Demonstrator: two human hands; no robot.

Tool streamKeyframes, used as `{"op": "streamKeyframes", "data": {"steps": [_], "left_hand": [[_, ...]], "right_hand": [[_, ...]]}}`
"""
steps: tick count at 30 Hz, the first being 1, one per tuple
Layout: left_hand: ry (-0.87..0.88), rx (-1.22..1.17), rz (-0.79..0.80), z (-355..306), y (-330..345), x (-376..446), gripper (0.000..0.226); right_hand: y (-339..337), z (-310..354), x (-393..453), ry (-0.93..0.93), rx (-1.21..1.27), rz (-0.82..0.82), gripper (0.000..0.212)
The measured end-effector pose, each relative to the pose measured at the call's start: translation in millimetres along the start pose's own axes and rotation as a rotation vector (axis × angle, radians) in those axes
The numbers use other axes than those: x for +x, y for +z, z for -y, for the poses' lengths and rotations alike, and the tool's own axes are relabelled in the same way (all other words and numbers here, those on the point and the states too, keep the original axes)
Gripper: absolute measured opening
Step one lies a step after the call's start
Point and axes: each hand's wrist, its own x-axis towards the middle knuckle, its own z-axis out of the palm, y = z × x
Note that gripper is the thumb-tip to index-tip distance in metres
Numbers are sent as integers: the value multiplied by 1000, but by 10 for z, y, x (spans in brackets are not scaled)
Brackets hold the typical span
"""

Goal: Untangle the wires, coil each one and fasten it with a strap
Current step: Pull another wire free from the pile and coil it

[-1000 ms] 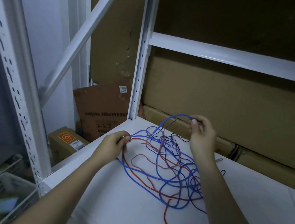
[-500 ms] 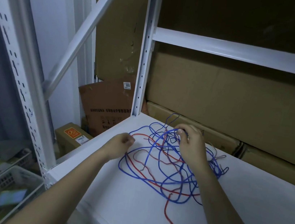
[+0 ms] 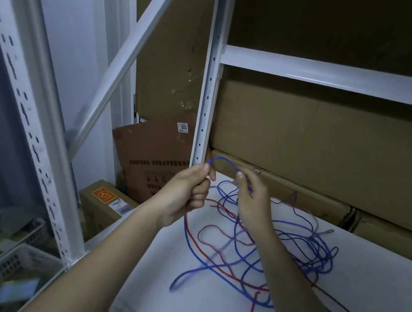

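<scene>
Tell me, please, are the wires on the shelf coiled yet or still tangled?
Still tangled: the blue wire and red wire cross in loose loops on the shelf.

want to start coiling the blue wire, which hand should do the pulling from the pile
Right, probably. The right hand pinches the blue wire on the tangle side; the left hand grips the other side, suiting an anchor.

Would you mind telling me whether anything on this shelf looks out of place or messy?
Yes: the blue wire and red wire lie knotted in loose overlapping loops across the white shelf, uncoiled. The left hand and right hand lift one blue strand clear.
</scene>
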Motion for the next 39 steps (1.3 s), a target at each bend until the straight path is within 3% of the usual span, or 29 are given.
{"op": "streamKeyframes", "data": {"steps": [4,9,13,16,18,20,22,26,29,32,34,39], "left_hand": [[59,-64,-77,-64,-133,199,35],[48,-195,-139,-52,-285,510,30],[122,-101,-154,83,-336,657,28],[171,99,-175,225,-335,709,28],[186,182,-180,306,-319,732,29],[207,270,-156,374,-319,752,29],[244,408,-135,429,-357,755,28],[314,863,-114,507,-534,749,23],[293,1102,-82,553,-684,716,10],[295,1211,-36,596,-747,664,14],[289,1158,-7,620,-746,625,22],[122,707,113,609,-710,532,35]], "right_hand": [[235,-124,-161,84,-103,88,25],[415,-129,-307,-95,-607,172,34],[469,-27,-394,-247,-727,243,31],[429,-15,-458,-437,-753,156,23],[403,-13,-482,-456,-763,142,17],[365,-14,-485,-375,-733,131,11],[334,-14,-497,-162,-675,164,15],[300,-22,-511,148,-624,276,15],[227,8,-492,212,-561,272,16],[142,73,-412,127,-547,207,18],[109,130,-317,-23,-560,118,14],[101,221,-97,-302,-624,-79,10]]}}
